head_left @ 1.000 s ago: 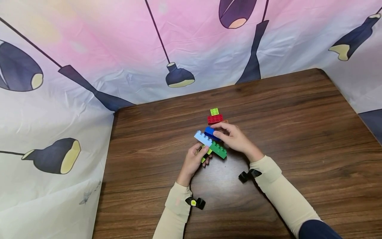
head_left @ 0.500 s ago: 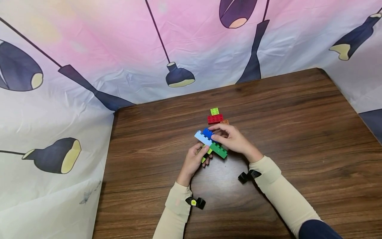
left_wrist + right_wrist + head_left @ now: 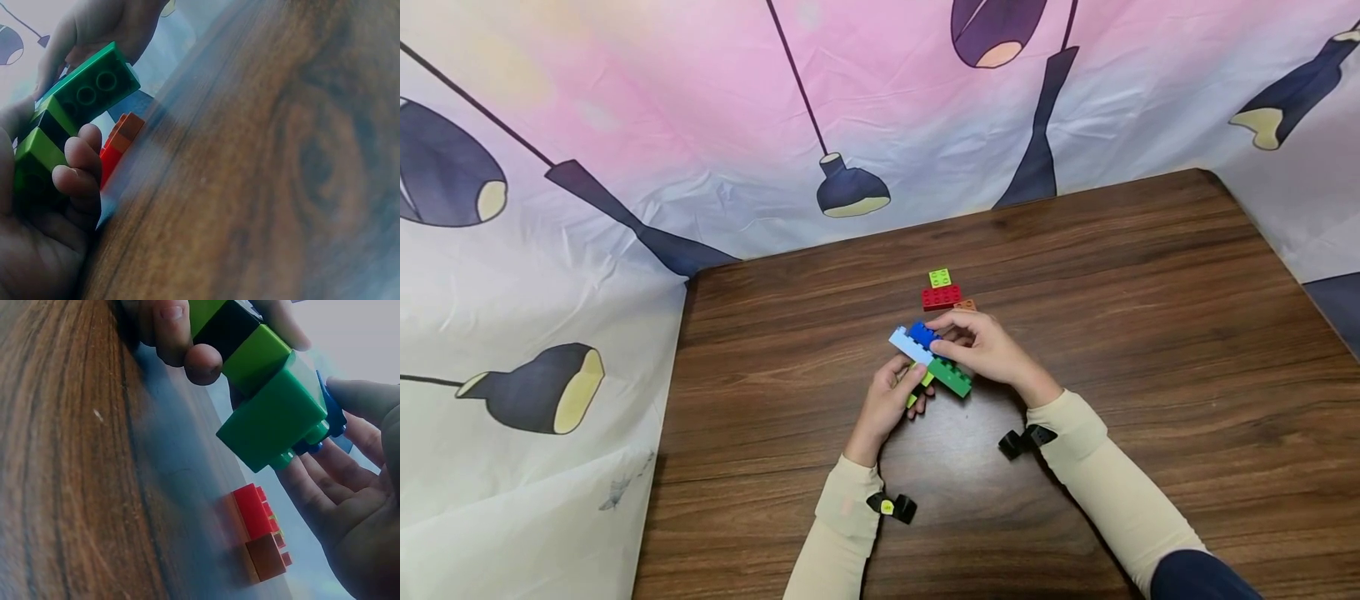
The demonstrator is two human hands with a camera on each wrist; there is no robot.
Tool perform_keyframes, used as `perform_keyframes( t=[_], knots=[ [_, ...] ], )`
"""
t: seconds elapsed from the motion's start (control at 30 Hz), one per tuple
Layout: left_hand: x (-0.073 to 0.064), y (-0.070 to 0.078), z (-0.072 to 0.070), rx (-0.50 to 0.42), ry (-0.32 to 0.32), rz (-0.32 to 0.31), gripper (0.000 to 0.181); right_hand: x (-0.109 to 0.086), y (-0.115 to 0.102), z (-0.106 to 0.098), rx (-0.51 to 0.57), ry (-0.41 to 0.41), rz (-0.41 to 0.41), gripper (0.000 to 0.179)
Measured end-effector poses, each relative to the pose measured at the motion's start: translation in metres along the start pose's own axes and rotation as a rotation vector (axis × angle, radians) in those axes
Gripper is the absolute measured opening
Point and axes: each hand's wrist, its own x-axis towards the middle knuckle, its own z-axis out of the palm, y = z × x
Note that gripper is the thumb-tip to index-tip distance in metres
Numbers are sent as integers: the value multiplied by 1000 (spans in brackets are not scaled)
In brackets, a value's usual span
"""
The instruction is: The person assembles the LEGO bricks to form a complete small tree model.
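In the head view my left hand (image 3: 883, 408) grips a built-up toy brick model by its stem of lime and black bricks. Across the top of that stem lie a light blue brick (image 3: 908, 345) and a green brick (image 3: 950, 377), end to end. My right hand (image 3: 988, 350) pinches a blue brick (image 3: 922, 334) between thumb and fingers, right at the studs of the light blue and green ones. From the right wrist the black brick (image 3: 228, 328) shows between lime pieces, one a lime brick (image 3: 257, 359) under the green. Left fingers partly hide the stem's lower end.
Beyond the hands, a red brick (image 3: 942, 297), a small lime brick (image 3: 939, 277) and an orange-brown brick (image 3: 965, 305) lie close together on the wooden table (image 3: 1112, 275). A patterned cloth (image 3: 722, 125) hangs behind the table's far edge.
Over the last second the right hand has brought the blue brick slightly left and down, up against the light blue and green bricks. The left hand has stayed almost still.
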Motion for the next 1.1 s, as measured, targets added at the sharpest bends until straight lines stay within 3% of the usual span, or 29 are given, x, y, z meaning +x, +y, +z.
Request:
perform_keyframes(
  t=[1.1],
  knots=[
    [1,-2,0,30,22,27,21,-2,-1,1,0,-32,3,26]
  ],
)
